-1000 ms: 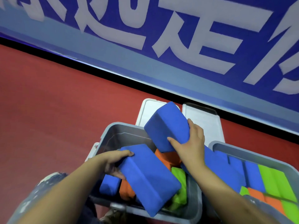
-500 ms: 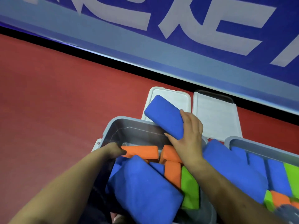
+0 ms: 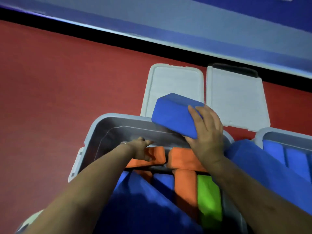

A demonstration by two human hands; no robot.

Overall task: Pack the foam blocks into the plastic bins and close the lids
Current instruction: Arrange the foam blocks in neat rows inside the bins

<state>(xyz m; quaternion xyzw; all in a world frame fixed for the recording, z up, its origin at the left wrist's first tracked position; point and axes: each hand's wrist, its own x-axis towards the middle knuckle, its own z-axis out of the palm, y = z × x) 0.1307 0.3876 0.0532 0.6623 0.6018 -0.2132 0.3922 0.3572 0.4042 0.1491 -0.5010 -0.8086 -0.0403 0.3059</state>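
My right hand grasps the blue block above the bin's far rim, long axis running across it. My left hand, fingers loose, rests on an orange block inside, nearer the gap.

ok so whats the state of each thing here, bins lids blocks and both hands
left bin: open, partly filled with blocks
right bin: open, holds blocks
left lid: off, flat on the floor
right lid: off, flat on the floor
blue block: held tilted over the left bin's far rim
orange block: lying in the left bin
right hand: grips the blue block
left hand: on the orange block, grip unclear
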